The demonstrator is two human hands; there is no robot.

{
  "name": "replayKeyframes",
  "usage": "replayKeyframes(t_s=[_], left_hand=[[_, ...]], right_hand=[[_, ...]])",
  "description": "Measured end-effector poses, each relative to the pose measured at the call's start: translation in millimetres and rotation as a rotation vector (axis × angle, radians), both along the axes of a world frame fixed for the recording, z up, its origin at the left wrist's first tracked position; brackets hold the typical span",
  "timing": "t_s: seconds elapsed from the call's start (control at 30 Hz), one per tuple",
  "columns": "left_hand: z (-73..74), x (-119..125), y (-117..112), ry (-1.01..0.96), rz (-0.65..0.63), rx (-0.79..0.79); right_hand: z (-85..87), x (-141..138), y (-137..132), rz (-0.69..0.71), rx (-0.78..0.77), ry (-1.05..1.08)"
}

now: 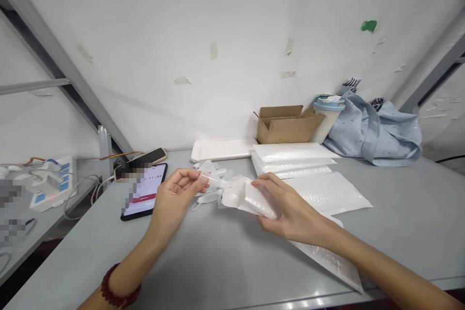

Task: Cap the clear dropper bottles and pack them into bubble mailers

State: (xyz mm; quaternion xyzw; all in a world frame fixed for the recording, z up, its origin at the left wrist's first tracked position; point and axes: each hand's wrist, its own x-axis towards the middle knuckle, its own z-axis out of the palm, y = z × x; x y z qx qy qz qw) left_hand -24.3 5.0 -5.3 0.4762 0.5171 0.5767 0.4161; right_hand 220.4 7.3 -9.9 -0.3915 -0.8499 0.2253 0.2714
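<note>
My left hand pinches a small clear plastic piece between thumb and fingertips, just above a loose heap of similar clear pieces on the grey table. My right hand grips the open end of a white bubble mailer, fingers curled over its top edge. The clear piece points toward the mailer's mouth. Another mailer lies under my right forearm.
A stack of white mailers and a single one lie right of centre. Behind stand a white tray, a cardboard box, a cup with blue lid and a blue cloth. Two phones lie left.
</note>
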Motion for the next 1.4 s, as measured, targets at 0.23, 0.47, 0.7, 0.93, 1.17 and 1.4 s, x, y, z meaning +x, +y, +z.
replayKeyframes(t_s=[0.23, 0.47, 0.7, 0.93, 1.17, 1.4], left_hand=[[-13.1, 20.6, -7.0, -0.094, 0.010, -0.039], [-6.2, 17.1, -14.2, 0.477, -0.261, 0.051], [-9.7, 18.1, -13.8, 0.585, -0.329, 0.048], [-23.1, 18.0, -16.2, 0.772, -0.308, 0.200], [-36.7, 11.9, -0.2, 1.055, -0.278, 0.564], [-41.5, 18.1, -5.6, 1.303, -0.459, 0.666]], right_hand=[[-2.7, -2.7, -2.7, -0.018, 0.007, 0.045], [2.1, -0.7, 1.4, -0.049, 0.029, 0.076], [0.5, 1.4, 1.0, -0.002, 0.025, 0.056], [-2.8, -3.1, -3.2, 0.018, 0.064, 0.035], [12.7, 17.6, 18.2, -0.266, 0.258, 0.113], [9.3, 15.5, 18.4, -0.272, 0.247, 0.132]])
